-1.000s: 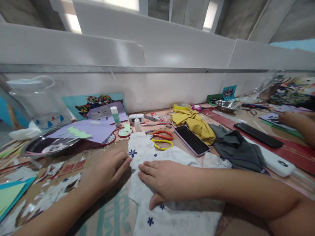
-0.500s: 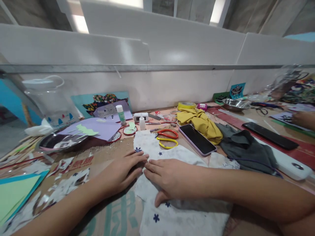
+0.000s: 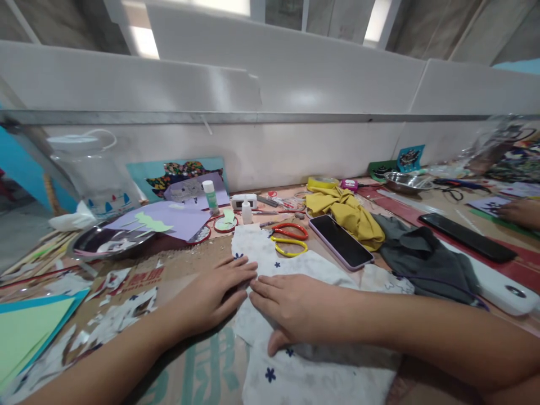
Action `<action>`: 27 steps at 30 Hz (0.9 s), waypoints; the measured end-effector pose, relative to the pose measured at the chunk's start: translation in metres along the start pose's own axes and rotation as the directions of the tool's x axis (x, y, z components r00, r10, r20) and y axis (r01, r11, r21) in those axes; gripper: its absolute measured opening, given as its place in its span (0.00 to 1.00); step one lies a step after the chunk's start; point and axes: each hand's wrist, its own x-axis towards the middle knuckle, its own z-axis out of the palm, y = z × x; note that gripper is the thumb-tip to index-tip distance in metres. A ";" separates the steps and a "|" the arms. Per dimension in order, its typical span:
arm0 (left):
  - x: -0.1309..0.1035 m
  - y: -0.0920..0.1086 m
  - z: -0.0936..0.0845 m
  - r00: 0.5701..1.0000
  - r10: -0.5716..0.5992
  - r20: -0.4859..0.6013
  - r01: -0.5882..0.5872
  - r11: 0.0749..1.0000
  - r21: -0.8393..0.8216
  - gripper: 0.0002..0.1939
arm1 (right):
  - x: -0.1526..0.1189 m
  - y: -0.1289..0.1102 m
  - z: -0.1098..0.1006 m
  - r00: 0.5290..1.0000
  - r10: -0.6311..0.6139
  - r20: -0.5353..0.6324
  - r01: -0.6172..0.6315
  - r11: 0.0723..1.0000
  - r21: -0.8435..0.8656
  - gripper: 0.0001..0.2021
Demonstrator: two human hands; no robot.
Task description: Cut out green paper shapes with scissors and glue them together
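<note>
A white cloth with dark blue flowers lies spread over printed cardboard. My left hand rests at the cloth's left edge, fingers stretched out and the fingertips on the fabric. Flat on the cloth lies my right hand, its fingers pointing left and almost meeting the left fingertips. Neither hand grips anything. Just beyond them, scissors with one red and one yellow handle lie on the cloth's far part. A phone with a pinkish case sits right of the scissors.
Yellow cloth and grey cloth lie to the right. Purple paper covers part of a metal bowl at left. A glue stick and small white bottle stand behind. Another person's hand is far right.
The view has shifted slightly, so everything appears a little further right. Both hands keep nearly the same place on the cloth.
</note>
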 end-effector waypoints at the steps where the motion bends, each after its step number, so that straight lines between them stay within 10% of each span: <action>1: 0.001 0.000 0.000 0.999 -0.016 0.030 0.016 1.000 -0.001 0.23 | 0.000 0.000 0.000 1.000 -0.002 -0.004 0.002 1.000 0.002 0.39; 10: 0.001 -0.007 0.002 0.994 -0.102 0.030 0.101 0.994 0.049 0.27 | -0.001 0.005 -0.015 0.996 -0.081 0.030 0.077 0.991 0.114 0.22; 16: 0.002 -0.008 0.002 0.992 -0.123 0.021 0.123 0.992 0.021 0.29 | 0.000 0.020 -0.001 0.992 0.078 0.098 -0.098 0.971 0.220 0.46; 27: 0.000 -0.011 0.000 0.993 -0.108 0.039 0.108 0.994 0.004 0.37 | -0.008 0.007 -0.019 0.984 -0.013 0.180 -0.062 0.914 0.402 0.47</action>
